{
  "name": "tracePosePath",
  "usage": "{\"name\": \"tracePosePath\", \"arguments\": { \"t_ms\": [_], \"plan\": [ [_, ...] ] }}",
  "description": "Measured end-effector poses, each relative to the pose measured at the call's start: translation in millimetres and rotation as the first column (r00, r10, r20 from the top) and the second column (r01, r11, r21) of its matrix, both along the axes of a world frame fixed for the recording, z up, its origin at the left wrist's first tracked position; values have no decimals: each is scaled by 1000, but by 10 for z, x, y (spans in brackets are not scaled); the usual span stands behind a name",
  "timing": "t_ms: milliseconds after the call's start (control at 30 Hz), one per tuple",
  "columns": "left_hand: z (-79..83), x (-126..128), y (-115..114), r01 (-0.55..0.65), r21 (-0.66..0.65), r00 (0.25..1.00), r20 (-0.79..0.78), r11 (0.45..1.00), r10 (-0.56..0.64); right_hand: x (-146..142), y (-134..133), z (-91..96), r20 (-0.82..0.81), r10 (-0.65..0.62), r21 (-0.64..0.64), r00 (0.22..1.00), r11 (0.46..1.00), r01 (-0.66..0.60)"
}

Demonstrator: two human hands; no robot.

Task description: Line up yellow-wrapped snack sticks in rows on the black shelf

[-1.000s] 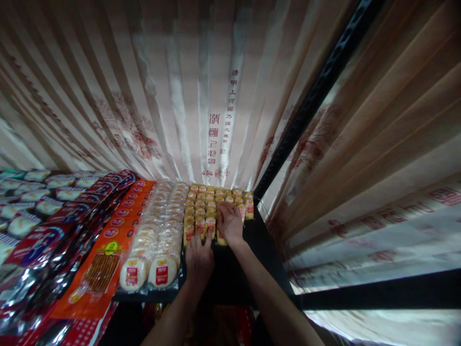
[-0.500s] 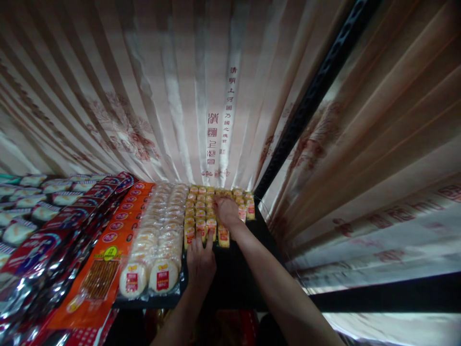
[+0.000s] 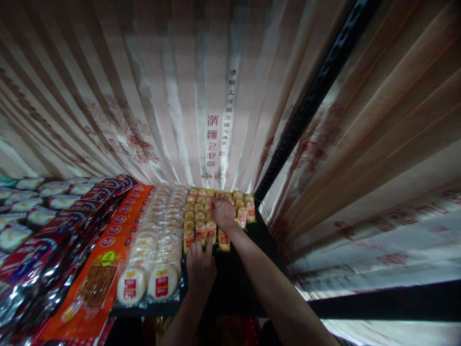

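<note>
Small yellow wrapped snack packs (image 3: 224, 240) with red labels stand in several rows on a black shelf (image 3: 234, 283). My left hand (image 3: 200, 264) is at the front of these rows, two fingers stretched out and touching the front packs. Farther back, my right hand (image 3: 223, 211) reaches over the middle of the rows, its fingers bent down among the packs. Its fingertips are hidden, so whether it grips a pack does not show. Left of the packs lie two columns of round white rice crackers (image 3: 162, 281) in clear wrap.
Orange bags of stick snacks (image 3: 95, 283) overlap left of the crackers. Dark red and blue shiny packets (image 3: 36, 259) and white-topped packs (image 3: 25, 204) fill the far left. A printed pleated curtain (image 3: 180, 96) hangs behind, and a black slotted post (image 3: 306, 105) rises at the right corner.
The view has shifted very slightly. My right hand has moved a little to the left over the packs; my left hand stays at the front row.
</note>
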State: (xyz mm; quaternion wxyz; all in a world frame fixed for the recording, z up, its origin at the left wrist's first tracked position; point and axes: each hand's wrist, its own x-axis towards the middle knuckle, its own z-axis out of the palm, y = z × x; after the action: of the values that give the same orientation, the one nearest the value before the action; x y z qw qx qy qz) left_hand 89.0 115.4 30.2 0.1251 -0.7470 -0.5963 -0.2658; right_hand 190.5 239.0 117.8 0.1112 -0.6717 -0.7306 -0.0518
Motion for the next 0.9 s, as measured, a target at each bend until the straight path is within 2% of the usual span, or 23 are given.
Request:
{"name": "tracePosePath", "arguments": {
  "t_ms": [267,367,567,700,900],
  "plan": [
    [35,4,-11,-4,-26,1000,3,1000,4,-11,-14,19,-27,-27,-61,999,998,26],
    [39,3,-11,3,-29,1000,9,1000,-3,23,-22,49,-36,3,-78,999,997,-6],
    [25,12,-18,-9,-10,1000,16,1000,10,71,56,146,-7,26,-40,1000,999,-27],
    [21,15,-20,-10,-18,1000,14,1000,10,75,145,161,50,18,-101,999,995,-13],
    [21,17,-14,-13,-32,1000,2,999,13,72,183,162,50,51,-151,997,988,-43]
  ]
}}
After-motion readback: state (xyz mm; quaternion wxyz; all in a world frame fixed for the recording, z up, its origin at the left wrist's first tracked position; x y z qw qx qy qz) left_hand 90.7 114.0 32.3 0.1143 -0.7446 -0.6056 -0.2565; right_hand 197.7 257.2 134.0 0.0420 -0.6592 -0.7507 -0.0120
